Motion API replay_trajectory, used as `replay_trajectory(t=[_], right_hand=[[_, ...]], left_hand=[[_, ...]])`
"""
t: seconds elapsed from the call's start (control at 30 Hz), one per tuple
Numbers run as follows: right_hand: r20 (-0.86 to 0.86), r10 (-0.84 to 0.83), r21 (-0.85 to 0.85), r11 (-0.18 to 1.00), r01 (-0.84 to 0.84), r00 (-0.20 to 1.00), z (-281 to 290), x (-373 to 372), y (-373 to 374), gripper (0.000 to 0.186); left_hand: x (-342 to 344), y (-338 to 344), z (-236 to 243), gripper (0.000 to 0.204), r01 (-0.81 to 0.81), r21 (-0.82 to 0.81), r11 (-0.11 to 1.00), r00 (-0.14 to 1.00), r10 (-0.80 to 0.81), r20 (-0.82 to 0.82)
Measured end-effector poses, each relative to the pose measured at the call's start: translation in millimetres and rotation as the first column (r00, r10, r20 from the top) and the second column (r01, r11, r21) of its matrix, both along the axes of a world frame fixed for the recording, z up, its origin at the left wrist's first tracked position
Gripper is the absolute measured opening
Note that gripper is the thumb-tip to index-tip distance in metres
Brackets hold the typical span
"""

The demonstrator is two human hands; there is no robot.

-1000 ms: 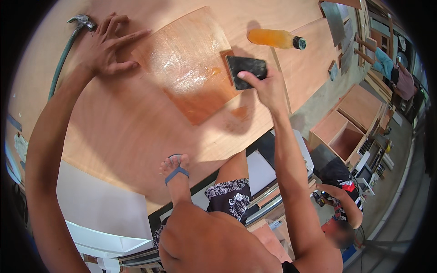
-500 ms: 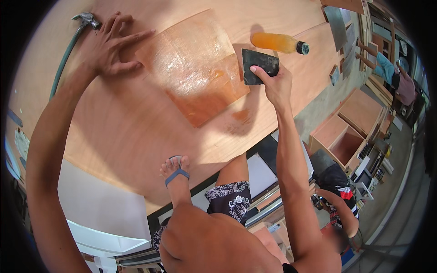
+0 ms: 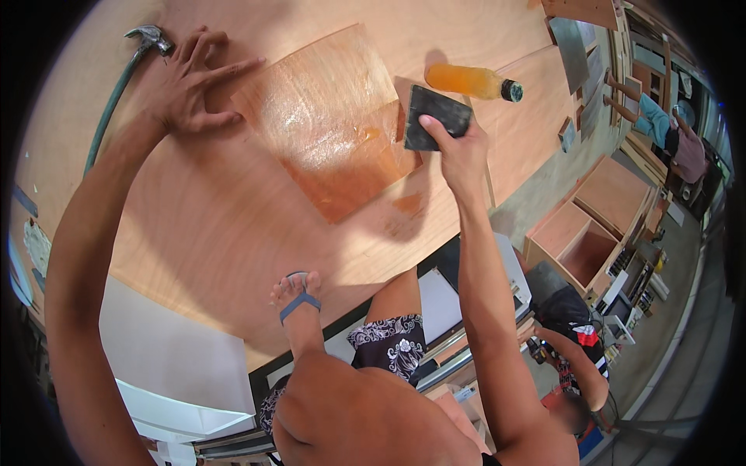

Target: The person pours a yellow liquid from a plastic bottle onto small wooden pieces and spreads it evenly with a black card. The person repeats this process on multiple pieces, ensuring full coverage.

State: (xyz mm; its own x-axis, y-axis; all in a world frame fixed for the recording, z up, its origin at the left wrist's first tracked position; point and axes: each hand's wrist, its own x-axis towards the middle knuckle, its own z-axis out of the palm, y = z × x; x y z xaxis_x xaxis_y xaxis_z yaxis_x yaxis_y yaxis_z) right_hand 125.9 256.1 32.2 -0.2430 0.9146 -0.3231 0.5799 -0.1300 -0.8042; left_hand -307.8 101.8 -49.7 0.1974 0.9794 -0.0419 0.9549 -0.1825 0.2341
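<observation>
Fingers of the right hand [image 3: 464,151] close on the lower right edge of a flat black pad [image 3: 437,110], the thumb [image 3: 437,130] laid across its upper face. It is over the right side of a glossy, wet-looking orange sheet [image 3: 318,109]; whether it touches is hard to tell from above. The left hand [image 3: 188,95] grips nothing, fingers spread on the bench [image 3: 186,225] beside the sheet, near a claw hammer [image 3: 114,113]. An orange bottle [image 3: 465,80] lies just above the pad.
</observation>
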Motion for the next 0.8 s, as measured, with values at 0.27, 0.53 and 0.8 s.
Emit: replay_trajectory(t=[0.27, 0.53, 0.8], right_hand=[[0.171, 0.002, 0.207, 0.978, -0.038, 0.985, -11, 1, -1, 0.031], [0.151, 0.24, 0.201, 0.942, -0.267, 0.959, -6, -33, 14, 0.027], [-0.049, 0.368, 0.11, 0.926, -0.361, 0.928, 9, -78, 24, 0.029]], left_hand=[[3, -4, 3, 0.09, -0.025, -0.016, 1.0, 1.0, 0.026, 0.018], [4, -2, 4, 0.09, -0.022, -0.024, 0.999, 1.0, 0.022, 0.004], [-3, -7, -1, 0.093, -0.024, 0.023, 0.999, 1.0, 0.025, -0.017]])
